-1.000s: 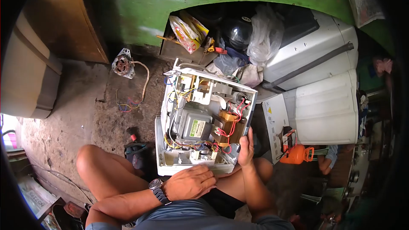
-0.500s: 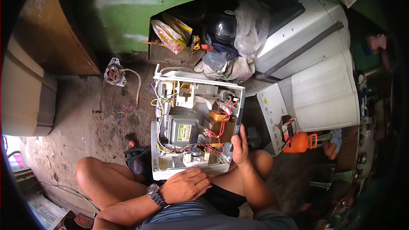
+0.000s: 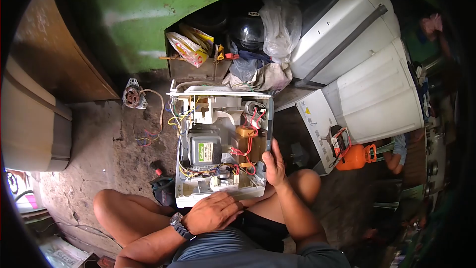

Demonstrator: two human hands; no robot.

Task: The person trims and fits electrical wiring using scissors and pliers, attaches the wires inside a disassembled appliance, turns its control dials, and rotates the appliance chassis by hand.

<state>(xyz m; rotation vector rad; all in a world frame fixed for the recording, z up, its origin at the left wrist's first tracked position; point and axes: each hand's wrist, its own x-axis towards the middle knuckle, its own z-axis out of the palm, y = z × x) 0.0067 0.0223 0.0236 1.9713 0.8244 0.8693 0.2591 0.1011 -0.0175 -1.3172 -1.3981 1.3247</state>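
An opened microwave oven (image 3: 230, 144) without its cover stands across my lap, its inner parts facing up. Inside it are a transformer (image 3: 205, 149) with a green and white label, a capacitor (image 3: 255, 106) near the top right, and red, yellow and blue wires. My right hand (image 3: 274, 164) holds the oven's right edge, thumb on the near side and the other fingers partly hidden. Along the lower edge lies my left hand (image 3: 212, 212), fingers stretched out flat and nothing seen in it. A watch (image 3: 180, 225) is on that wrist.
A small motor (image 3: 134, 95) with a cable lies on the floor at left. To the right are a white metal panel (image 3: 317, 129), a clamp meter-like device (image 3: 339, 139) and an orange gas cylinder (image 3: 354, 157). White appliance casings (image 3: 372, 87) and plastic bags (image 3: 280, 27) stand behind.
The whole view has turned and shifted slightly, so the oven appears straighter and a little further left. Both hands keep about the same places on it.
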